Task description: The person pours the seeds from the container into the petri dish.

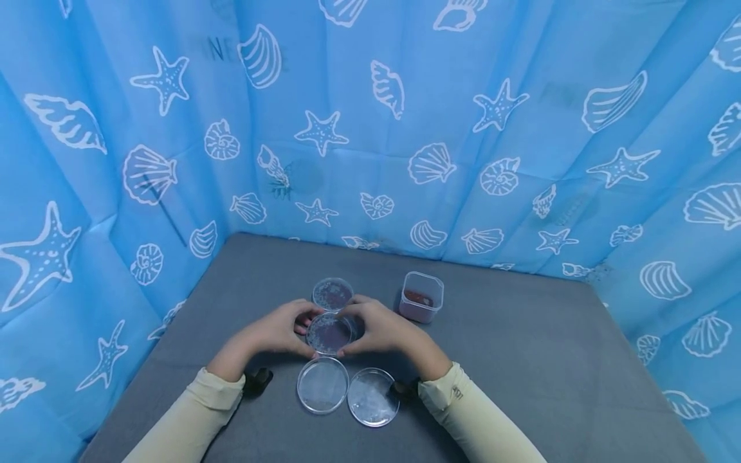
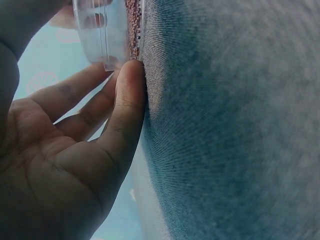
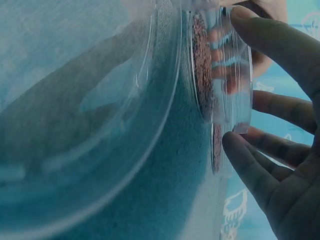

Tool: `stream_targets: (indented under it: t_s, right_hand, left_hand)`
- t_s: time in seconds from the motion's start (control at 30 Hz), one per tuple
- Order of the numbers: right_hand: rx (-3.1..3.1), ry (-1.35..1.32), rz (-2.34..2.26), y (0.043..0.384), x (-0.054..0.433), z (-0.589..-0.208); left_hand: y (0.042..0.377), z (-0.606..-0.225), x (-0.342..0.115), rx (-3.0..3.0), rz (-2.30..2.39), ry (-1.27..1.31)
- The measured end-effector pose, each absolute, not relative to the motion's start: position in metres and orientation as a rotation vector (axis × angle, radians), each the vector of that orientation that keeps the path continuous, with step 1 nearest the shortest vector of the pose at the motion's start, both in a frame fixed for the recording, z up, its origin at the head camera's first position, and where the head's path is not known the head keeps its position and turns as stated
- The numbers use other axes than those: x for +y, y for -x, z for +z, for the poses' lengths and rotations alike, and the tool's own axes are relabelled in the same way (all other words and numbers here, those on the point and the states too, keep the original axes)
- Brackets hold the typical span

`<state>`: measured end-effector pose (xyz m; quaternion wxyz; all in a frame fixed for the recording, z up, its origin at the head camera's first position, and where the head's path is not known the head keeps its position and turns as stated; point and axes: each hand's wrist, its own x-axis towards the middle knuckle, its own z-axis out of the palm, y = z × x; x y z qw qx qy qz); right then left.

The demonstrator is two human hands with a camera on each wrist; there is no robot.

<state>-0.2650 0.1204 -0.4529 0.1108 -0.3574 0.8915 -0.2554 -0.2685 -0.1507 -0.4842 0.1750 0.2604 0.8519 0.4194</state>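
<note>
In the head view, both hands surround a clear round petri dish [image 1: 329,334] with dark reddish granules inside. My left hand [image 1: 280,329] holds its left side; in the left wrist view the thumb [image 2: 131,82] touches the dish low down by the cloth. On the other side, my right hand [image 1: 379,326] curls round the rim. From the right wrist, its thumb [image 3: 245,17] presses on the clear lid [image 3: 244,95] over the granules [image 3: 202,65]. Whether the lid sits fully down I cannot tell. A second petri dish [image 1: 332,288] with granules lies just behind.
Two clear shallow dish pieces [image 1: 322,386] [image 1: 373,411] lie side by side in front of the hands. A square plastic tub [image 1: 419,313] with reddish contents stands right of them. Grey cloth [image 1: 521,360] covers the table, and a blue shell-print curtain [image 1: 370,135] hangs around it.
</note>
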Motion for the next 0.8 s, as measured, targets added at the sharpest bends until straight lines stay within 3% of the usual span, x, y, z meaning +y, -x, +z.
stream_targets:
  t_s: [0.8]
  right_hand:
    - [2.584,0.956,-0.704,0.2624,0.1097,-0.4529]
  left_hand:
    - [0.2672,-0.4845,-0.1496,2.413,1.197,-0.728]
